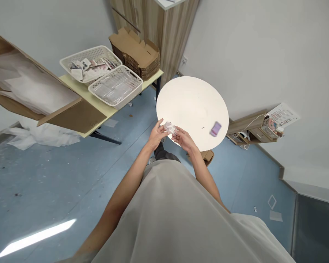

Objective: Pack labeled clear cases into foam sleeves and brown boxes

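Note:
Between my two hands, over the near edge of a round white table [192,98], is a small clear packet with pale pinkish contents [170,128]. The fingers of my left hand [155,136] grip its left side, with the index finger stretched out. My right hand [183,138] pinches its right end between thumb and fingers. What exactly the packet contains is too small to make out. On the right part of the tabletop lies a blurred purple rectangular object [215,129], apart from both hands.
At left, a yellow table [95,126] bears a basket of small cards [68,67], a basket of clear sleeves [117,100], stacked flat cardboard [142,51] and a large open carton [74,115]. A low wooden shelf [252,133] stands at right. Paper scraps [276,216] lie on the floor.

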### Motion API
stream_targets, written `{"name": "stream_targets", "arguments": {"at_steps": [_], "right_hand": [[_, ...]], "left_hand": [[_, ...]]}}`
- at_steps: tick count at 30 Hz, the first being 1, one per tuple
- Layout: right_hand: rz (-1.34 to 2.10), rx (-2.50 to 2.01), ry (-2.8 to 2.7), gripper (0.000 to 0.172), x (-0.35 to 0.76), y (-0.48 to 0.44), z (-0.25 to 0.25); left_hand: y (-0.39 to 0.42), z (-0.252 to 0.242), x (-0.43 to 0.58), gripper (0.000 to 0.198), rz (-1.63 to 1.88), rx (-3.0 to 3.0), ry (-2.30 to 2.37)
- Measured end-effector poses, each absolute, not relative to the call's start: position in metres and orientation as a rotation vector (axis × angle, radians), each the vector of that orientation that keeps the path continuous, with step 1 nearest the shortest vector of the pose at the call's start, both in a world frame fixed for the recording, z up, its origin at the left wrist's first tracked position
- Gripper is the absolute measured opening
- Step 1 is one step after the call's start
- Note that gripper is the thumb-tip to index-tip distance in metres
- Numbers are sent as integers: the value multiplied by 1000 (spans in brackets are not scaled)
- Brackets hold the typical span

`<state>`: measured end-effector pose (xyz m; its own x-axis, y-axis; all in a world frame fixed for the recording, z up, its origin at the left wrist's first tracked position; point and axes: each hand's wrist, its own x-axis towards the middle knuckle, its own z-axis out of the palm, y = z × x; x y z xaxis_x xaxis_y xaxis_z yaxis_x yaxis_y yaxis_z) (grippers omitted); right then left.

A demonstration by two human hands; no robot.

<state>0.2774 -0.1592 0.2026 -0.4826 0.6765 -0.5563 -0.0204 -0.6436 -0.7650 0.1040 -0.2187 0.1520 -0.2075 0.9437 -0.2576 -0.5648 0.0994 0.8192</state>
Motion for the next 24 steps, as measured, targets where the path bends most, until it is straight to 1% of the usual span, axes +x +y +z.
{"name": "stream_targets", "arguments": {"at_steps": [3, 7, 9, 12, 14, 15, 19, 24], "right_hand": [[2130, -1271, -1012, 55, 282, -162, 202], [2098, -1299, -1047, 58, 288, -165, 199], [2044, -1352, -1154, 59, 290, -167, 200], [1769, -1402, -1419, 64, 292, -170, 206], [1596, -1336, -1573, 67, 292, -172, 212], [1557, -1280, -1630, 66, 291, -174, 214], [1560, -1137, -1708, 49, 285, -178, 218], [1594, -1146, -1641, 45, 277, -183, 215]], "left_hand": [[-219, 153, 107, 119, 1447, 536, 1034], [-217, 150, 110, 117, 1430, 555, 1042], [-217, 148, 111, 114, 1439, 543, 1049], [-216, 146, 110, 112, 1448, 514, 1071], [-217, 147, 109, 112, 1445, 504, 1089], [-218, 148, 108, 112, 1445, 505, 1095], [-221, 150, 106, 109, 1466, 525, 1112], [-223, 153, 102, 110, 1467, 574, 1167]]}}
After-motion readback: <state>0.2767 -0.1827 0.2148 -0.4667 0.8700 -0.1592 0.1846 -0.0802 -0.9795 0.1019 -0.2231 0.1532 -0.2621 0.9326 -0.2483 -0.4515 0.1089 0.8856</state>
